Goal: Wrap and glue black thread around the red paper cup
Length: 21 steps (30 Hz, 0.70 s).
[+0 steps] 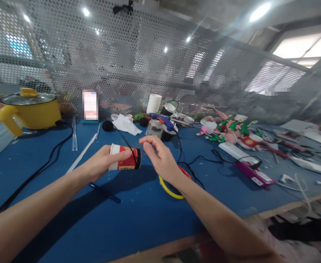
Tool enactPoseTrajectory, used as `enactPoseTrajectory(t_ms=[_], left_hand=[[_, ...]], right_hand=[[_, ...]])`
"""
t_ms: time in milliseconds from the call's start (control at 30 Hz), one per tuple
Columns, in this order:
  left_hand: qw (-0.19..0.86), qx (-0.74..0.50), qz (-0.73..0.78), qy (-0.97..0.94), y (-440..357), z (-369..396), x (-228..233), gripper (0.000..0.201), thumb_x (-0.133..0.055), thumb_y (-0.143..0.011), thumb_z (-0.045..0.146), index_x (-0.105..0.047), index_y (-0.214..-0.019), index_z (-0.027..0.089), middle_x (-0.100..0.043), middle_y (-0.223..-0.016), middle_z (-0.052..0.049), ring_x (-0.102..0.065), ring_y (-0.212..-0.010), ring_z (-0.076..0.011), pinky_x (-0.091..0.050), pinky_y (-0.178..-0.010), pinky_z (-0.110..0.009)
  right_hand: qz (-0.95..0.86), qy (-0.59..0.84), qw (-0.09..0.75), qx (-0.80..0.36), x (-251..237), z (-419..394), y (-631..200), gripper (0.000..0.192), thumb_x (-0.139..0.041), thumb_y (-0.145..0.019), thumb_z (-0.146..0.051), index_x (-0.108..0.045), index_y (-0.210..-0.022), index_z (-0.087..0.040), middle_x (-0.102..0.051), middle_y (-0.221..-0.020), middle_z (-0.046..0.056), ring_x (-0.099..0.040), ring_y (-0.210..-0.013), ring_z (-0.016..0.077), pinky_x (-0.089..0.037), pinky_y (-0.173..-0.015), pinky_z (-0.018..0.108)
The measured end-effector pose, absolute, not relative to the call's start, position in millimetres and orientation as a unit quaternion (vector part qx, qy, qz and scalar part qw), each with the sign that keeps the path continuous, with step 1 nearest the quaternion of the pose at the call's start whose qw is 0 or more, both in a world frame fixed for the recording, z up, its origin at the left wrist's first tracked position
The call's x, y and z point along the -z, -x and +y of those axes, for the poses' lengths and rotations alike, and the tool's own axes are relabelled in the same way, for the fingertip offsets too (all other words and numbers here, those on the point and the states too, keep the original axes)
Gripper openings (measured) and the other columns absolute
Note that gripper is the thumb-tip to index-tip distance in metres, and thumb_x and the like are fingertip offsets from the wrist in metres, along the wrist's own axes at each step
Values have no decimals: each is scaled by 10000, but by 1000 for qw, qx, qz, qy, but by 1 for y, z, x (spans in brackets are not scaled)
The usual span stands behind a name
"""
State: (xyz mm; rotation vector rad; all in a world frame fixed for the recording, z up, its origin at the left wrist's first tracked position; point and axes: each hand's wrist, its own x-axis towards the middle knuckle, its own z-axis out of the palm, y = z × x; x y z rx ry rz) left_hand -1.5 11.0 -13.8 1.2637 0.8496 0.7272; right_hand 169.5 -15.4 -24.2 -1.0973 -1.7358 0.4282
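My left hand (101,164) grips a paper cup (122,157), white and red with a black band at one end, lying on its side in the air above the blue table. A thin black stem with a round black ball (107,126) at its far end reaches across the cup, under my left thumb. Just right of the cup's black end is my right hand (160,157), fingers bent and apart from the thumb, with nothing seen between them. Below the hands lie a dark blue pen-like stick (105,193) and a yellow ring (171,191), partly hidden by my right wrist.
A yellow electric pot (34,109) stands at the left with its black cord. Behind my hands are a phone (90,105), stacked paper cups (154,103) and a blue glue gun (162,119) on a glass jar. A purple power strip (255,174) lies right.
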Motion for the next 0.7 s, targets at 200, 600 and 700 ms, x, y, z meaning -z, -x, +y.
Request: enactPoseTrajectory(t_ms=[200, 600, 700], left_hand=[[602, -309, 384, -628, 0, 4, 11, 188, -656, -597, 268, -550, -528, 129, -495, -459, 40, -392, -428, -58, -308, -416, -176], [572, -305, 421, -634, -7, 2, 20, 275, -612, -632, 341, -491, -497, 134, -407, -429, 49, -329, -407, -57, -254, -408, -200], [571, -274, 396, -665, -5, 0, 20, 300, -586, -664, 365, -475, -498, 141, -396, -435, 44, -313, -416, -58, -225, -407, -208]], right_hand=[[-760, 415, 438, -241, 25, -20, -165, 406, -237, -880, -399, -565, -982, -182, -535, -1113, 79, -446, -1066, 162, -313, -941, 345], [-696, 423, 452, -363, 21, -2, -162, 530, -248, -824, -540, -623, -839, -166, -616, -949, 73, -548, -906, 157, -407, -828, 305], [-628, 465, 416, -465, 19, 29, -158, 571, -282, -776, -605, -613, -798, -141, -618, -851, 90, -578, -720, 146, -460, -625, 258]])
